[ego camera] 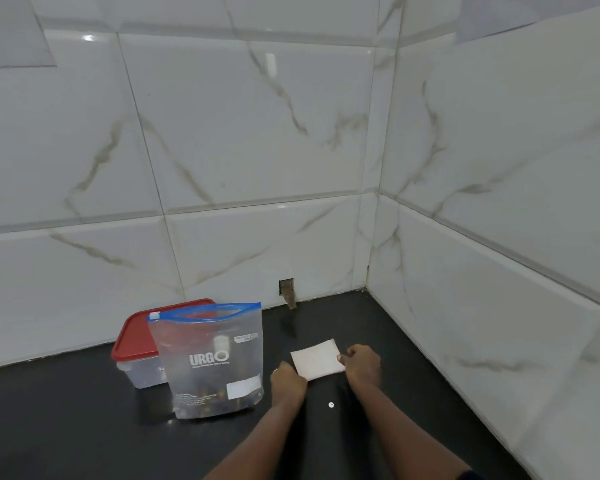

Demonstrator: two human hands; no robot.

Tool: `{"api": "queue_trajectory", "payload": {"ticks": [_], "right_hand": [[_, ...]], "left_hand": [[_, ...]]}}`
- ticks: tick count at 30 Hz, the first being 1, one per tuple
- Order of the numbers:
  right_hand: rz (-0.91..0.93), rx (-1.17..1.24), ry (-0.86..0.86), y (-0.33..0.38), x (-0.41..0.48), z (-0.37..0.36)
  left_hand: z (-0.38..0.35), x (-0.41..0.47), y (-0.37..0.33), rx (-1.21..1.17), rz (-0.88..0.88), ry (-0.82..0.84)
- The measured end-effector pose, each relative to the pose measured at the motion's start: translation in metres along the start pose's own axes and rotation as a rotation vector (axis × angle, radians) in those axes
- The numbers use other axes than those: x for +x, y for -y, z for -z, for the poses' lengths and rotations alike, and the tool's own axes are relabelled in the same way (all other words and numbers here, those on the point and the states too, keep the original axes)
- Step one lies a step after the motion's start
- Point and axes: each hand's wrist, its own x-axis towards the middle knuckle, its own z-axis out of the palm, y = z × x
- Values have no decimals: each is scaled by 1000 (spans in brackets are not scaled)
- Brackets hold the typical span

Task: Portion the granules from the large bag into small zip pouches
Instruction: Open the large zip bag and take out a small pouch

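Black glossy table (84, 427): clear blue-zip large bag (212, 362) stands upright, left of the small white flat zip pouch (317, 358). Left hand (288, 377) and right hand (362, 363) fingers pinch its 2 opposite edges. Best to part the lips evenly, then pour.

Brand name "URGO" in white capitals on the front of the large clear bag (210, 341), with the final O drawn as a ring. Finer white line just beneath: too small to read. Grey tag (246, 338) and white sticker (243, 388) on the same bag: illegible. Label strip (160, 369) on the red-lidded container (136, 336), mostly hidden: unreadable.
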Motion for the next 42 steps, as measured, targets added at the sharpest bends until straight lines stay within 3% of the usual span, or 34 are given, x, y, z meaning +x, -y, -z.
{"api": "queue_trajectory", "payload": {"ticks": [7, 16, 20, 29, 42], "right_hand": [[-51, -68, 12, -5, 17, -17], [-63, 45, -67, -5, 27, -6], [26, 199, -90, 1, 21, 3], [336, 409, -11, 19, -19, 23], [297, 568, 147, 25, -64, 34]], "left_hand": [[-15, 16, -9, -60, 89, -22], [-21, 19, -18, -71, 16, -38], [-17, 10, -37, -139, -134, -117], [-2, -4, -69, -417, -160, 47], [34, -30, -47, -669, -171, 227]]}}
